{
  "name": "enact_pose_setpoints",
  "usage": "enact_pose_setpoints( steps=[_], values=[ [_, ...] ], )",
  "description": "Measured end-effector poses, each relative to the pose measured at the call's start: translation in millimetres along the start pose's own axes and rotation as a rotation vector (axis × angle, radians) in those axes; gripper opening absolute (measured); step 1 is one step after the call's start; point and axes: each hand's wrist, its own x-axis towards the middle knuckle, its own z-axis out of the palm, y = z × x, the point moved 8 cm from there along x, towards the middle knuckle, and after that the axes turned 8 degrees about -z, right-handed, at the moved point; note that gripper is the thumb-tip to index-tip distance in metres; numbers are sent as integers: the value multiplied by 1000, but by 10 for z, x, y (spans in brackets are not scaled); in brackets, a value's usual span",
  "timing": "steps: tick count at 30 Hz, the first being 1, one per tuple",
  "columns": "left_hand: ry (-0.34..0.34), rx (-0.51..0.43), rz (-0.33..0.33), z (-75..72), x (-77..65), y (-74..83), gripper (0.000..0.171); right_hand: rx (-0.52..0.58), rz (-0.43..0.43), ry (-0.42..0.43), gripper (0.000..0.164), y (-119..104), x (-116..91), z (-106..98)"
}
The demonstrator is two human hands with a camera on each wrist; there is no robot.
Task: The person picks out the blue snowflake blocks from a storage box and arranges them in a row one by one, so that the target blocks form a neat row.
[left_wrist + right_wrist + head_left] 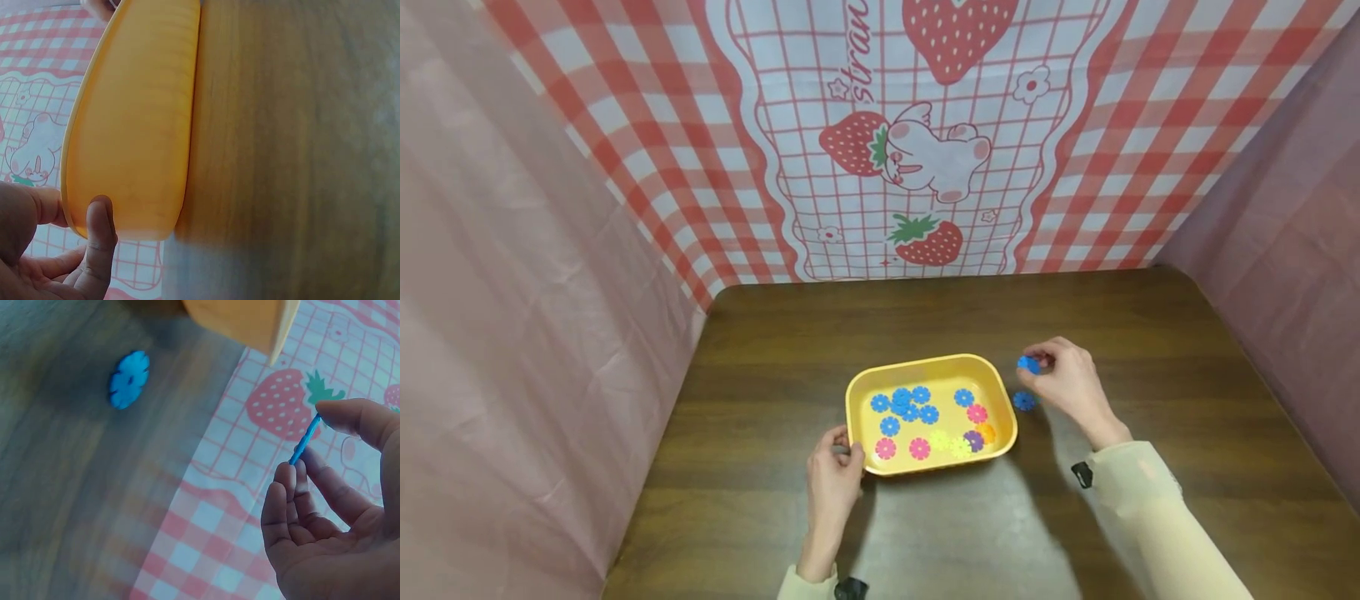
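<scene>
A yellow plastic tray (932, 367) stands on the table with several flower-shaped discs lying in it: blue (890, 426), pink (919, 448), yellow-green, orange and purple. At its near left corner my left hand (833, 477) pinches the rim, thumb and fingers on either side of the wall, as the left wrist view also shows. My right hand (1067, 383) pinches a blue snowflake disc (305, 439) by its edges between thumb and fingertips, to the right of the tray. Just below that hand, another blue snowflake disc (1024, 401) lies on the table beside the tray's right wall.
The brown wooden table (760, 350) has rounded far corners. Behind it hangs a red and white checked cloth (655, 108) with strawberry prints. Pinkish curtains (535, 292) close off both sides.
</scene>
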Motion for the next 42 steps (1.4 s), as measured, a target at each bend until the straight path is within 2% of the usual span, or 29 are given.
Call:
enact_pose_setpoints(
  steps=[13, 30, 42],
  values=[
    [6, -2, 0, -14, 2, 12, 27, -36, 9, 22, 26, 277, -136, -47],
    [11, 14, -19, 3, 9, -17, 26, -34, 105, -72, 28, 628, -339, 108],
    [0, 13, -12, 13, -6, -9, 28, -29, 141, -115, 30, 749, -405, 249]
  ],
)
